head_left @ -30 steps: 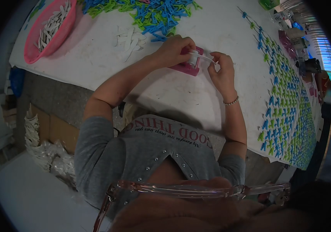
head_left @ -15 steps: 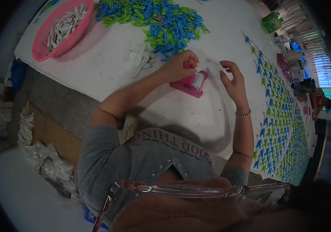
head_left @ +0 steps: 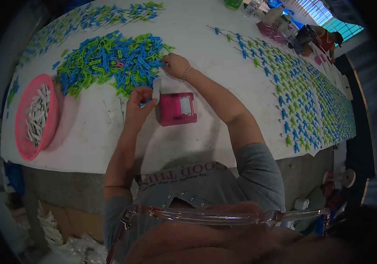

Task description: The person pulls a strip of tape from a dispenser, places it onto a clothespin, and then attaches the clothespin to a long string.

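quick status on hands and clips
Left hand holding white strip. Right hand at blue clip, edge of clip pile. Pink box beside left hand; nothing visibly blocking.

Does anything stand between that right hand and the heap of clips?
Nothing visible does: the right hand is at the right edge of the clip heap. The pink box lies nearer the body.

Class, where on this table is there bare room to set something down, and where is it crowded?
The white table has bare patches between the pink basket and the loose white strips, between the pink dispenser and the grey shirt, and beyond the right hand, between the clothespin pile and the clothespin rows at right. The pile and those rows are crowded.
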Available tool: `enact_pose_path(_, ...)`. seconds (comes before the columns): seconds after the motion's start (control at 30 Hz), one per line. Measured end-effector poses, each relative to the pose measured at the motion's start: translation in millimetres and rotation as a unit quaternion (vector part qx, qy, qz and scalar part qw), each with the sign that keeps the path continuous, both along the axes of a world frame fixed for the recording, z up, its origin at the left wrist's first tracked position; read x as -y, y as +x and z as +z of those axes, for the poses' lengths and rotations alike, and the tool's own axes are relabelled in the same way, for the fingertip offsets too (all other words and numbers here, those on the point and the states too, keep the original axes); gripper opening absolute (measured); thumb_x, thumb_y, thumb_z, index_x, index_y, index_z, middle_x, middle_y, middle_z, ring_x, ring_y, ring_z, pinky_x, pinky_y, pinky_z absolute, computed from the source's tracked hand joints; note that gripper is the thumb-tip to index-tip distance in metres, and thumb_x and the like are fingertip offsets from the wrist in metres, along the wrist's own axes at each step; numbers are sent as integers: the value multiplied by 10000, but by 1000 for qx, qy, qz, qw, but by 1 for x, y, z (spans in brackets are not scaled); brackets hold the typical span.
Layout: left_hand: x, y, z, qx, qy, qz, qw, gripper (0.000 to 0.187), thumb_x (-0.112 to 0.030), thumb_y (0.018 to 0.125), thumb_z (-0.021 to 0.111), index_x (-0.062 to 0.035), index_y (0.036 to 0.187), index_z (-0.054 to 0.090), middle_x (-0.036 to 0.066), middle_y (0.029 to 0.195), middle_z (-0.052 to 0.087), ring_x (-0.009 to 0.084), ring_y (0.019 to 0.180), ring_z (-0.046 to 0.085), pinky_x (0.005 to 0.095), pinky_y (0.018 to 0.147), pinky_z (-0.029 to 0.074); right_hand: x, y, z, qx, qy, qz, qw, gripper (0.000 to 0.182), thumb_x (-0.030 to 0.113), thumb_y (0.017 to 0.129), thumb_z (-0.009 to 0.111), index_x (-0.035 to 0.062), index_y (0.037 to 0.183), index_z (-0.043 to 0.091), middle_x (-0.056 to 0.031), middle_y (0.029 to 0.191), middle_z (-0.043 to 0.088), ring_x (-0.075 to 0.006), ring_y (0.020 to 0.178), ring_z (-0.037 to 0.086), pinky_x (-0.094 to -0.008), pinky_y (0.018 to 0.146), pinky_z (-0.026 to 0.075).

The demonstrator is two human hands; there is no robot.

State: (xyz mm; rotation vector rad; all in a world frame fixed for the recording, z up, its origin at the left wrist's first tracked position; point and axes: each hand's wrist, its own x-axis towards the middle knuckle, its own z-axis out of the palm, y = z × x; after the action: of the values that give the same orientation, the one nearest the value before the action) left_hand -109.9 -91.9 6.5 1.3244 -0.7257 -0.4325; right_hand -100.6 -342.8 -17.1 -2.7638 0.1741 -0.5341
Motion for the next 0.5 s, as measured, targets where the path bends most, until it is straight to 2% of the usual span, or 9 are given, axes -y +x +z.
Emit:
enact_pose_path(0.07, -2, -2, 1, -89, -11, -24, 996, 346, 6, 773, 692, -77, 1067, 529, -15, 885, 557, 74, 802, 503, 228, 730, 409, 3, -21, 8, 25, 69, 39, 997, 202, 222, 804, 661, 55, 912, 628, -137, 841, 635, -291, 770, 628, -386, 690, 508)
enact_pose_path(0.13, -1, -5, 6, -126, -17, -38, 991, 347, 4, 776, 688, -74, 1075, 531, -16, 884, 556, 76, 806, 507, 229, 737, 415, -2, -51, 25, 49, 121, 35, 991, 205, 209, 827, 667, 24, 901, 619, -124, 826, 633, -236, 695, 618, -317, 643, 506)
enact_pose_path(0.2, -2, -8, 3, -167, -24, -51, 984, 342, -4, 784, 681, -71, 1086, 535, -17, 883, 554, 78, 810, 515, 232, 748, 425, -21, -91, 54, 82, 210, 13, 974, 183, 177, 864, 648, 6, 914, 608, -103, 830, 626, -166, 678, 599, -269, 638, 498)
enact_pose_path(0.27, 1, -8, -5, -185, -33, -64, 980, 336, -12, 788, 678, -76, 1087, 540, -19, 881, 551, 77, 813, 517, 234, 749, 428, -29, -123, 62, 81, 251, 0, 965, 128, 118, 877, 639, 9, 934, 606, -64, 822, 625, -109, 686, 568, -246, 665, 485)
enact_pose_path(0.37, 1, -16, 2, -205, -33, -72, 976, 338, -7, 783, 678, -88, 1083, 544, -28, 878, 542, 69, 817, 511, 227, 741, 424, -51, -161, 71, 109, 344, 33, 932, 154, 132, 846, 680, 20, 912, 597, -51, 825, 621, -124, 715, 577, -265, 688, 484)
enact_pose_path(0.43, 1, -19, 7, -211, -24, -86, 973, 341, -1, 780, 677, -94, 1081, 545, -35, 876, 536, 63, 818, 506, 221, 737, 422, -61, -179, 72, 158, 394, 47, 904, 179, 106, 824, 705, 30, 928, 581, -28, 882, 605, -114, 796, 559, -266, 762, 463)
enact_pose_path(0.5, 2, -23, 7, -209, -42, -105, 971, 339, 12, 773, 675, -100, 1065, 544, -46, 867, 529, 49, 806, 495, 206, 728, 414, -68, -186, 68, 161, 382, 41, 909, 190, 104, 817, 713, 32, 926, 575, -29, 891, 596, -119, 822, 549, -266, 784, 452)
